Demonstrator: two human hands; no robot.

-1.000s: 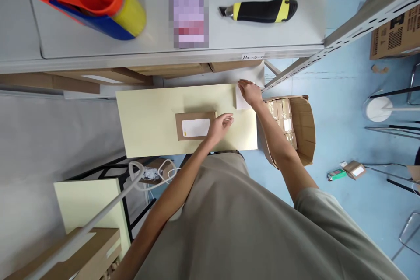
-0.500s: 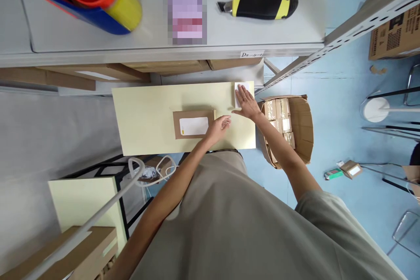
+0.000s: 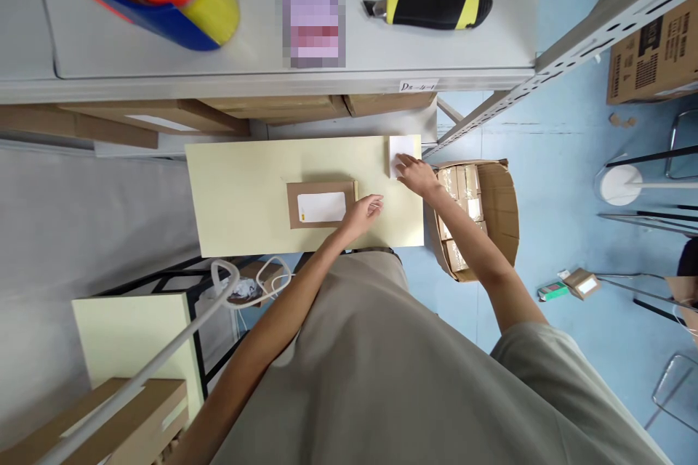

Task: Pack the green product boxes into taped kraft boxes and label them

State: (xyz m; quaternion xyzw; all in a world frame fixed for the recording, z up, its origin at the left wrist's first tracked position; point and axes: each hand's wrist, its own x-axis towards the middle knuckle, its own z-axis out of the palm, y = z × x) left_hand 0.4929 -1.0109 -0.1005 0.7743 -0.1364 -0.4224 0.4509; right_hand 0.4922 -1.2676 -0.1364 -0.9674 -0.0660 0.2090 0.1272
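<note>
1. Here's the right hand (image 3: 417, 176), fingers bent over the white pad (image 3: 402, 147) at the far right corner of the pale yellow surface (image 3: 240, 196) — a narrow grip, though whether it pinches anything, I cannot tell
2. Over to the left hand (image 3: 364, 214), half curled at the right edge of the brown box (image 3: 321, 205); something thin and pale shows at the fingers, too small to name, so what this grip holds I cannot tell
3. The box lies flat mid-surface, white label (image 3: 316, 209) up
4. Just beyond the surface's right end — a big carton (image 3: 500, 211) with small boxes (image 3: 455, 182) inside
5. Up on the grey shelf (image 3: 382, 51), a cutter (image 3: 428, 9) and a tape dispenser (image 3: 163, 25), well apart
</note>
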